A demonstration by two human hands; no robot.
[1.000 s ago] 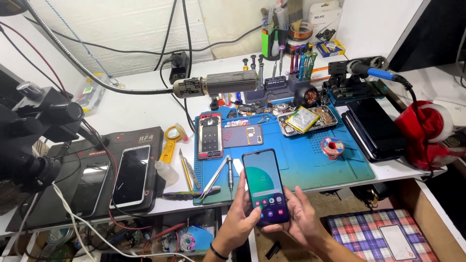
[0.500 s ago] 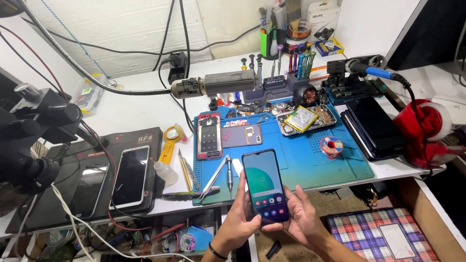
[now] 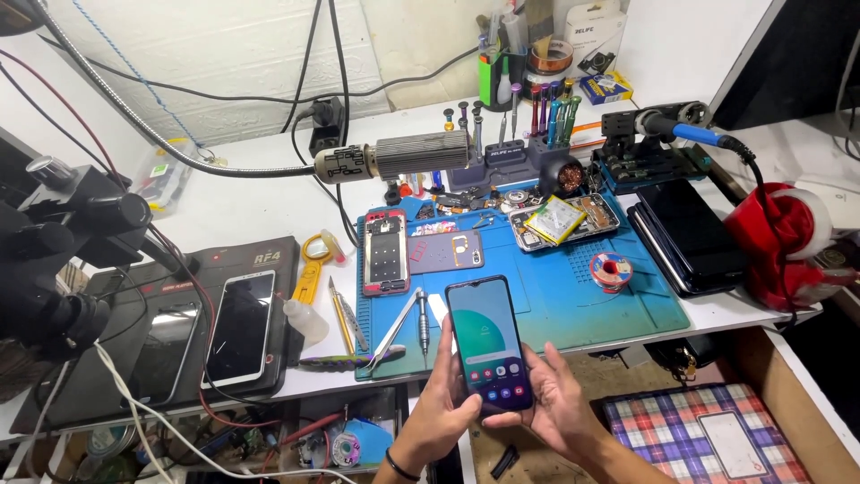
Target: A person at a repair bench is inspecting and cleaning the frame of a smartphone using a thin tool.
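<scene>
Since the earlier frames almost nothing has shifted: we see the smartphone (image 3: 489, 343) in the same raised position, with only a slight settling of the grip. We hold it in front of the near edge of the bench (image 3: 251, 215), just below the blue work mat (image 3: 573, 296), so the lit screen faces up toward the head camera for reading. Our left hand (image 3: 439, 408) cradles the lower left edge from about 7 o'clock, its fingers closed around the side of the body. Our right hand (image 3: 560, 403) supports the lower right corner from about 5 o'clock, fingers wrapped behind the back, thumb lying along the bottom edge; both hands therefore grip the phone and carry its weight at the lower end, leaving the display uncovered. The long axis runs near 12 to 6 o'clock, tilted slightly so the top end with the camera notch points toward about 11 o'clock, away from us. At 11 o'clock from the phone, an opened phone frame (image 3: 386, 254) lies on the mat, with tweezers (image 3: 394, 328) and a screwdriver (image 3: 423, 320) just beside it. At 9 o'clock, two handsets (image 3: 240, 328) rest on a dark heating pad (image 3: 269, 260), well apart from the hands.
</scene>
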